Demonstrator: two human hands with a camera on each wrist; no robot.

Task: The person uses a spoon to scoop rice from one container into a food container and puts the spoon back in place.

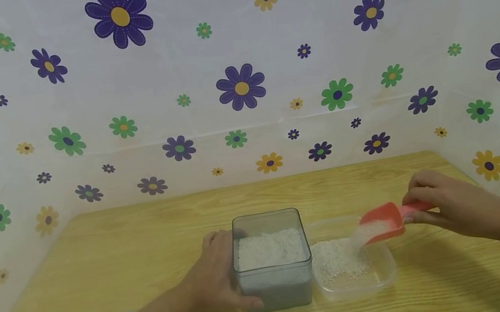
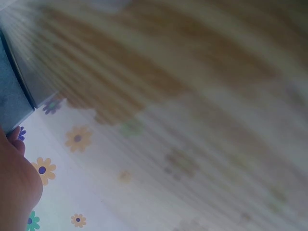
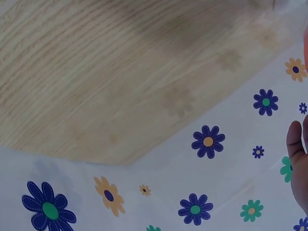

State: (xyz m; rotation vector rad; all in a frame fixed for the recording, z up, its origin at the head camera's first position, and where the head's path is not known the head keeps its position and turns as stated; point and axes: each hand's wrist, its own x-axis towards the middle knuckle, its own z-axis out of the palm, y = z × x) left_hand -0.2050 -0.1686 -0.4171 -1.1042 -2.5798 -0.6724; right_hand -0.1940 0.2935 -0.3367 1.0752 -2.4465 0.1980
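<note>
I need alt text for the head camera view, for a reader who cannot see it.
A right hand tips a red scoop, pouring white grains into a shallow clear container on a wooden table. The left hand grips a taller grey box of white material beside it. Behind is a flower-patterned white backdrop.

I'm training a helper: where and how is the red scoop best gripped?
Probably by its handle, pinched from the right: it is slim and points right, away from the bowl, which tips left over the tub. The right hand pinches it there.
</note>
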